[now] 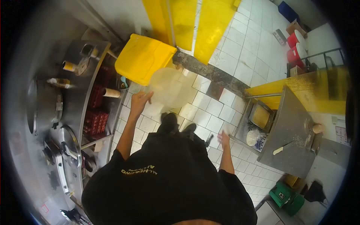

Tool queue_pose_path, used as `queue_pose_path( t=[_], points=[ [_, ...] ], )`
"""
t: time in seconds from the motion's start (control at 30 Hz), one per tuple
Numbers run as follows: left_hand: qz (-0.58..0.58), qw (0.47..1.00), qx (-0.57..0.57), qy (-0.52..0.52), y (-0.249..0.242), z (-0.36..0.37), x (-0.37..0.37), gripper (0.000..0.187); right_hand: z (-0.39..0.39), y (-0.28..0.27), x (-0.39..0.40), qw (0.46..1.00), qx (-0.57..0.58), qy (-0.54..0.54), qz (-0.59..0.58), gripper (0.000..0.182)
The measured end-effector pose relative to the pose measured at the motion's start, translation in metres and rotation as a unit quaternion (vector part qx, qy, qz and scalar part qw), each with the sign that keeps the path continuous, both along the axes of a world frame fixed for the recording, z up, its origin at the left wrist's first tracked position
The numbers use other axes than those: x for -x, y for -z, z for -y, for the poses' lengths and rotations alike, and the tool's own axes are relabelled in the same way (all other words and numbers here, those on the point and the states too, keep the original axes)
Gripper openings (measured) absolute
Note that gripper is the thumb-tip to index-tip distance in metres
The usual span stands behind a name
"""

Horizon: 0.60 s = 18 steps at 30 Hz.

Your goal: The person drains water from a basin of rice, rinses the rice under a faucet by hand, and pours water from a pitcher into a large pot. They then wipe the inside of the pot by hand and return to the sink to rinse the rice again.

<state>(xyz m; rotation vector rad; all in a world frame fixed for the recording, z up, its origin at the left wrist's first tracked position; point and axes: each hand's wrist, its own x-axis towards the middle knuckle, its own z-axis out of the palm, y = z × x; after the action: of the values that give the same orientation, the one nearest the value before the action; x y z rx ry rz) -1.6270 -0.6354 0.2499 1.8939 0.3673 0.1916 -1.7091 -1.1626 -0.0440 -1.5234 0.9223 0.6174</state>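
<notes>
My left hand [140, 103] is closed at the near left edge of a translucent, whitish, rounded plastic thing [169, 88]. That thing hangs in front of me above the tiled floor, and its outline is smeared. It overlaps the corner of a yellow lidded bin [144, 58] in this view. Lower on the right, my right hand [224, 139] is held out over the floor with its fingers stretched and nothing in it. My dark shoes [169, 123] show just below the plastic thing.
On my left runs a steel counter [80, 80] with a round lid [70, 144] and red egg trays [98, 123] beneath. A steel table [281, 140] on the right bears a knife [282, 149]. Yellow strip curtains [213, 30] hang ahead.
</notes>
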Motion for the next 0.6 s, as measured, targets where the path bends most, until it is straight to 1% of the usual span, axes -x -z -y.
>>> queue_pose_path(
  t=[0.03,0.07,0.13,0.17,0.23,0.27,0.3,0.33,0.37,0.4,0.43,0.47,0.5,0.53,0.57,0.6],
  points=[
    [0.009,0.999,0.053,0.002,-0.005,0.023,-0.033,0.043,-0.006,-0.019,-0.048,1.0,-0.012,-0.02,0.009,0.049],
    [0.011,0.999,0.05,0.009,-0.004,0.04,-0.065,0.043,-0.006,-0.022,-0.093,0.998,-0.006,-0.042,0.037,0.048],
    [-0.061,0.987,0.143,0.039,0.002,0.075,-0.118,0.045,-0.001,-0.029,-0.167,0.995,-0.006,-0.071,0.073,0.046],
    [-0.063,0.986,0.143,0.051,0.001,0.1,-0.145,0.045,0.001,-0.038,-0.202,0.993,-0.012,-0.079,0.085,0.045],
    [-0.011,0.973,0.22,0.07,0.0,0.155,-0.208,0.045,0.005,-0.075,-0.27,0.99,-0.055,-0.039,0.123,0.041],
    [-0.005,0.971,0.218,0.099,0.02,0.169,-0.243,0.042,0.008,-0.09,-0.3,0.979,-0.078,0.004,0.186,0.042],
    [-0.008,0.968,0.225,0.11,0.028,0.191,-0.274,0.042,0.016,-0.106,-0.323,0.964,-0.097,0.043,0.244,0.042],
    [-0.02,0.967,0.226,0.114,0.032,0.216,-0.304,0.042,0.028,-0.127,-0.345,0.959,-0.113,0.057,0.252,0.043],
    [-0.022,0.967,0.222,0.123,0.032,0.236,-0.344,0.043,0.04,-0.14,-0.365,0.943,-0.129,0.08,0.295,0.049],
    [-0.016,0.962,0.205,0.177,0.037,0.256,-0.378,0.043,0.054,-0.155,-0.378,0.923,-0.145,0.099,0.342,0.058],
    [-0.003,0.956,0.189,0.222,0.042,0.277,-0.411,0.043,0.064,-0.176,-0.391,0.904,-0.212,0.172,0.33,0.065],
    [-0.003,0.953,0.149,0.266,0.043,0.3,-0.447,0.042,0.074,-0.196,-0.419,0.875,-0.284,0.225,0.321,0.075],
    [-0.013,0.949,0.108,0.297,0.044,0.323,-0.477,0.042,0.083,-0.211,-0.445,0.869,-0.314,0.247,0.292,0.084],
    [0.041,0.938,0.039,0.342,0.047,0.343,-0.503,0.041,0.085,-0.233,-0.474,0.849,-0.354,0.27,0.283,0.079],
    [0.089,0.918,-0.035,0.386,0.05,0.36,-0.528,0.04,0.094,-0.226,-0.497,0.855,-0.36,0.258,0.27,0.079],
    [0.104,0.906,-0.072,0.404,0.043,0.372,-0.556,0.041,0.097,-0.204,-0.536,0.897,-0.301,0.211,0.247,0.074]
  ],
)
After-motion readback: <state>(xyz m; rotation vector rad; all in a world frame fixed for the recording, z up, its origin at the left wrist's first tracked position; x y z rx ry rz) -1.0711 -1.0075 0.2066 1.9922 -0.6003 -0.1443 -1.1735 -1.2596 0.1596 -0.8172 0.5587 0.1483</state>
